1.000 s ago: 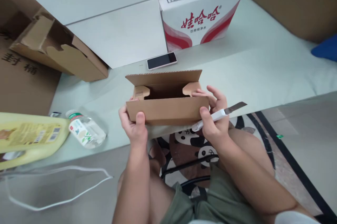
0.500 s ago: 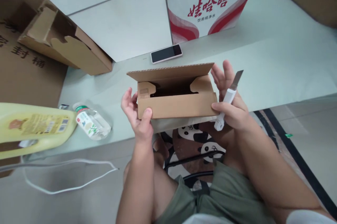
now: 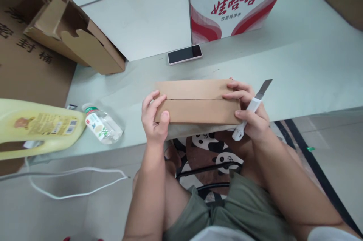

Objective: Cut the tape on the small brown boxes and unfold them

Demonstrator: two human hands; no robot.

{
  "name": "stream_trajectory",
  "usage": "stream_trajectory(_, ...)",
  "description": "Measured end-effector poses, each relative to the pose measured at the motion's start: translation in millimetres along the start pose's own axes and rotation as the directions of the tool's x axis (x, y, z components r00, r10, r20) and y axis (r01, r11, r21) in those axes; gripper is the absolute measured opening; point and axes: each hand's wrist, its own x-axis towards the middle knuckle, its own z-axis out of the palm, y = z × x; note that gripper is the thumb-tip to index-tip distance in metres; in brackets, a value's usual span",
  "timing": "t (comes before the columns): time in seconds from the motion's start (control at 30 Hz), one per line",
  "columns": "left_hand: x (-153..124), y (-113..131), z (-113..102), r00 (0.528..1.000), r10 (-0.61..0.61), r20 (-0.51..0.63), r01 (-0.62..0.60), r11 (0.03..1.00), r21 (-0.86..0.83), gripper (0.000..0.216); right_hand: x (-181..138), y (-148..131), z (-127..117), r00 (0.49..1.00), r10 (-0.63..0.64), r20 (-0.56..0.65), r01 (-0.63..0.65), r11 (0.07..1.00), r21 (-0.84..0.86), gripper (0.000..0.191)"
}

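Observation:
A small brown cardboard box (image 3: 198, 103) sits at the near edge of the pale green table (image 3: 297, 71), its lid folded down flat. My left hand (image 3: 154, 118) grips the box's left end, fingers on the lid and thumb on the front. My right hand (image 3: 251, 114) holds the right end, fingertips pressing the lid. In that same hand is a white utility knife (image 3: 251, 108), its blade out and pointing up and to the right, away from the box.
A phone (image 3: 185, 54) lies face up behind the box. A red and white carton (image 3: 235, 3) stands at the back. An open cardboard box (image 3: 73, 40) sits back left. A clear bottle (image 3: 102, 127) and a yellow jug (image 3: 36, 127) lie on the left. A white cable (image 3: 79, 184) trails below.
The box's lid stood open before; now it is folded down shut under the fingers of both hands. The knife stays in my right hand.

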Motion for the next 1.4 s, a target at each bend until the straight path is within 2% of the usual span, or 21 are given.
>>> stream_trajectory(0.13,1.7,-9.5,-4.6,0.998,-0.041,-0.041,0.040,0.999,-0.024,0.039,-1.2,15.4,-3.7,0.998,0.050,-0.042,-0.044,0.990,0.135,0.058)
stream_trajectory(0.2,2.5,-20.4,-9.3,0.986,-0.125,-0.114,0.118,0.991,-0.063,0.039,-1.6,28.1,-6.3,0.984,0.144,-0.109,-0.118,0.969,0.215,0.062)
stream_trajectory(0.27,3.8,-33.9,-14.2,0.952,-0.228,-0.204,0.202,0.969,-0.141,0.038,-3.6,39.7,-4.2,0.960,0.257,-0.110,-0.219,0.937,0.274,0.060)
stream_trajectory(0.33,5.4,-46.3,-17.8,0.894,-0.356,-0.274,0.293,0.924,-0.245,0.039,-7.7,46.0,5.0,0.945,0.327,-0.009,-0.309,0.899,0.311,0.057)
stream_trajectory(0.4,6.7,-53.3,-18.8,0.833,-0.483,-0.269,0.384,0.856,-0.348,0.041,-12.7,44.9,19.5,0.940,0.318,0.122,-0.340,0.883,0.322,0.061)
stream_trajectory(0.47,6.9,-52.7,-16.6,0.786,-0.595,-0.169,0.477,0.758,-0.445,0.041,-16.8,37.0,34.2,0.955,0.231,0.186,-0.282,0.904,0.323,0.068)
stream_trajectory(0.53,5.7,-45.9,-11.1,0.744,-0.668,0.004,0.572,0.634,-0.520,0.041,-18.5,25.4,44.1,0.978,0.101,0.185,-0.153,0.944,0.294,0.068)
stream_trajectory(0.6,3.1,-37.2,-3.6,0.707,-0.682,0.186,0.654,0.532,-0.538,0.051,-18.3,14.0,47.5,0.988,-0.020,0.155,-0.016,0.975,0.223,0.063)
stream_trajectory(0.67,-0.8,-30.7,4.2,0.692,-0.655,0.304,0.701,0.509,-0.500,0.063,-17.3,5.2,46.2,0.990,-0.085,0.112,0.070,0.988,0.136,0.060)
stream_trajectory(0.73,-5.6,-27.5,10.6,0.682,-0.630,0.372,0.727,0.525,-0.443,0.070,-16.8,-1.0,42.3,0.993,-0.101,0.059,0.096,0.992,0.078,0.061)
stream_trajectory(0.8,-10.8,-26.1,15.8,0.640,-0.647,0.415,0.767,0.511,-0.388,0.072,-17.1,-6.1,37.3,0.995,-0.099,0.028,0.097,0.993,0.064,0.060)
stream_trajectory(0.93,-18.7,-18.1,24.7,0.481,-0.747,0.460,0.875,0.374,-0.308,0.072,-18.6,-16.3,25.9,0.984,-0.153,0.088,0.148,0.987,0.054,0.052)
stream_trajectory(1.0,-20.1,-10.0,28.5,0.409,-0.753,0.515,0.912,0.317,-0.260,0.073,-19.2,-19.5,21.5,0.977,-0.186,0.103,0.184,0.983,0.028,0.048)
stream_trajectory(1.07,-20.4,-1.3,30.8,0.352,-0.729,0.587,0.934,0.309,-0.177,0.070,-20.2,-20.0,19.3,0.972,-0.225,0.069,0.226,0.974,-0.004,0.046)
stream_trajectory(1.13,-20.1,5.1,31.0,0.329,-0.686,0.649,0.923,0.379,-0.068,0.062,-21.7,-18.7,19.4,0.960,-0.279,-0.013,0.278,0.959,-0.055,0.042)
stream_trajectory(1.2,-19.3,7.1,28.6,0.353,-0.648,0.675,0.861,0.507,0.035,0.053,-23.1,-17.4,20.8,0.948,-0.305,-0.094,0.295,0.949,-0.111,0.037)
stream_trajectory(1.23,-18.5,6.3,26.5,0.397,-0.646,0.652,0.817,0.573,0.071,0.050,-23.4,-17.4,21.5,0.949,-0.298,-0.103,0.284,0.950,-0.127,0.035)
stream_trajectory(1.27,-17.4,4.6,23.6,0.479,-0.655,0.584,0.768,0.635,0.082,0.048,-23.4,-17.9,22.2,0.957,-0.279,-0.084,0.267,0.955,-0.130,0.035)
stream_trajectory(1.33,-14.1,-0.1,16.1,0.724,-0.602,0.336,0.631,0.775,0.029,0.052,-22.1,-20.5,23.4,0.965,-0.259,0.035,0.262,0.960,-0.097,0.038)
stream_trajectory(1.37,-12.0,-2.3,11.6,0.839,-0.508,0.195,0.520,0.854,-0.016,0.055,-21.0,-22.3,24.0,0.954,-0.273,0.120,0.282,0.957,-0.064,0.040)
stream_trajectory(1.4,-9.8,-4.0,7.1,0.925,-0.370,0.086,0.375,0.926,-0.054,0.056,-19.7,-24.1,24.7,0.932,-0.297,0.207,0.308,0.951,-0.022,0.041)
